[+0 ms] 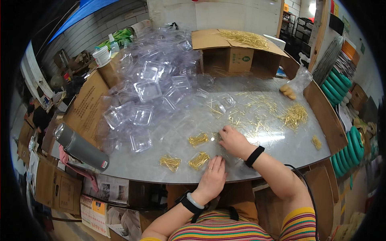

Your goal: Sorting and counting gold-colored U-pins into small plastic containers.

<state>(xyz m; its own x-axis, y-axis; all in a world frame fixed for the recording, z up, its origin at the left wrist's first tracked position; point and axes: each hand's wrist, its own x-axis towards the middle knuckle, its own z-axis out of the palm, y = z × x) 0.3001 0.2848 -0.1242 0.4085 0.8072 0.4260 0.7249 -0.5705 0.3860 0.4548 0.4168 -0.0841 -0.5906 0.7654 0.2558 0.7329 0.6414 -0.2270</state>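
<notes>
My left hand (pixel 213 178) rests at the table's near edge, its fingers stretched out beside a small bundle of thin gold-coloured metal pins (pixel 199 160). Ahead of it and to the right, my right hand (pixel 234 141) is closed, fingertips bent down to the tabletop; what they pinch, if anything, is hidden. Two more bundles, an upper one (pixel 198 139) and a left one (pixel 170 163), lie left of my hands, seemingly in clear plastic boxes. Loose gold pins (pixel 257 112) are scattered beyond my right hand, with a denser heap (pixel 294 116) to the right.
A tall pile of clear plastic boxes (pixel 146 90) covers the table's back left. A grey bottle (pixel 80 146) leans at the left edge. At the back stands an open cardboard box (pixel 241 60) with pins on top. A plastic bag (pixel 299 80) and cardboard wall (pixel 325 114) lie right.
</notes>
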